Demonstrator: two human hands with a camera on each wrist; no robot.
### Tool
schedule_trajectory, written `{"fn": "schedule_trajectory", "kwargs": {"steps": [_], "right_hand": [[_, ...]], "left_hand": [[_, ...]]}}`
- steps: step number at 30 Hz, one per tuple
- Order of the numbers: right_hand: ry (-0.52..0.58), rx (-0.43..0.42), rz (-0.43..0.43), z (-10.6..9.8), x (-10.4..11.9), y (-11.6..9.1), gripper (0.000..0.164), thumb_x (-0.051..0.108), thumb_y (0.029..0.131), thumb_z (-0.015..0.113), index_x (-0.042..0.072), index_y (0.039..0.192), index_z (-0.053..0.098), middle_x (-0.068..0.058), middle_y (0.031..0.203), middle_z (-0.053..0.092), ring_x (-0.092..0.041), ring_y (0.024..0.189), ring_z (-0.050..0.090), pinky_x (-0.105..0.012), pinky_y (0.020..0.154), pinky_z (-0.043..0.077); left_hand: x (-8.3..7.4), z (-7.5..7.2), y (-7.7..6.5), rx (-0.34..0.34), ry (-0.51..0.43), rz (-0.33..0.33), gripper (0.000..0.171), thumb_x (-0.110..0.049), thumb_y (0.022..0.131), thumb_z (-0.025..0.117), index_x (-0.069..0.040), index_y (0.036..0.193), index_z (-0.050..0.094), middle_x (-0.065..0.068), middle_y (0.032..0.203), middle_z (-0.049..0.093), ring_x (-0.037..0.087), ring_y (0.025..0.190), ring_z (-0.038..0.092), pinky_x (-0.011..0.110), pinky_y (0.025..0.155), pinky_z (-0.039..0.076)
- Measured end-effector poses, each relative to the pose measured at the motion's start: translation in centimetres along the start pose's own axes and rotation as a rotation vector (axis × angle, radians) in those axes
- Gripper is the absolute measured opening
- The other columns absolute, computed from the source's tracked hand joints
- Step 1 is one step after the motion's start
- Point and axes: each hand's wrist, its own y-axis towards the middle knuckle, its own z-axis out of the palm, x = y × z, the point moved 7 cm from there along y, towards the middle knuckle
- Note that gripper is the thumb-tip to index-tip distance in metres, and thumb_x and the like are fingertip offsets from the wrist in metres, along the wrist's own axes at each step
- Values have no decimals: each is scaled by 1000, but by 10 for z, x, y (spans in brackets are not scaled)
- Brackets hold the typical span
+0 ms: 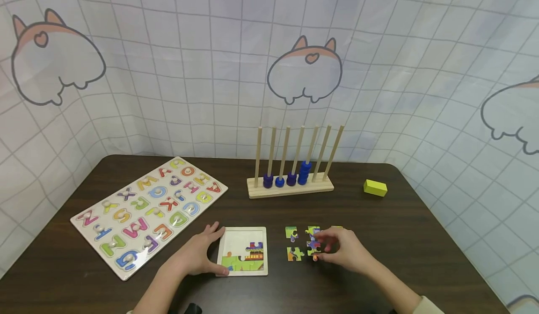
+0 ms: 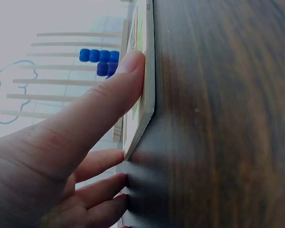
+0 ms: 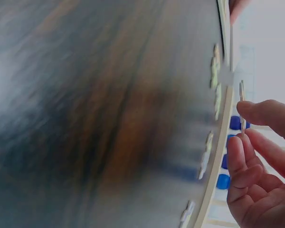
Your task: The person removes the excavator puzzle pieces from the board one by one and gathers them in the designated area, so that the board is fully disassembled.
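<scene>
A square wooden jigsaw tray (image 1: 266, 251) lies on the table, with several fitted pieces along its lower and right parts. My left hand (image 1: 198, 252) holds it by the left side, thumb (image 2: 130, 64) on the near rim and index finger at the far corner; the other fingers reach past it. Between thumb and fingertips my right hand (image 1: 347, 252) pinches a purple jigsaw piece (image 1: 313, 247). In the right wrist view that piece (image 3: 242, 92) is seen edge-on, raised off the table. Loose jigsaw pieces (image 1: 291, 232) lie close by, one (image 1: 336, 227) partly hidden behind the right hand.
A wooden letter board (image 1: 139, 197) with knobbed letters lies at the left. Behind the loose pieces stands a peg rack (image 1: 290, 190) with blue and purple beads on some rods. A yellow block (image 1: 375, 187) sits toward the table's right edge. A patterned cloth hangs behind the table.
</scene>
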Motion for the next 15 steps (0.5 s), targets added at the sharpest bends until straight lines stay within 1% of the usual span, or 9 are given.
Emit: {"fn": "schedule_trajectory", "kwargs": {"steps": [10,15], "right_hand": [[-67,43,33,-1,-15,0,34,10,71,78,2,102,67,-5,92,66,-7,63,54,-21,55,44],[-74,69,49,-1,-21,-2,33,10,71,77,1,101,68,-5,92,66,-8,63,54,-22,55,44]], "left_hand": [[0,0,0,0,-6,-2,100,-42,56,85,1,136,41,23,144,27,44,132,20,59,100,24],[0,1,0,1,-7,5,100,-42,57,84,1,136,41,24,144,27,44,132,20,58,100,25]]}}
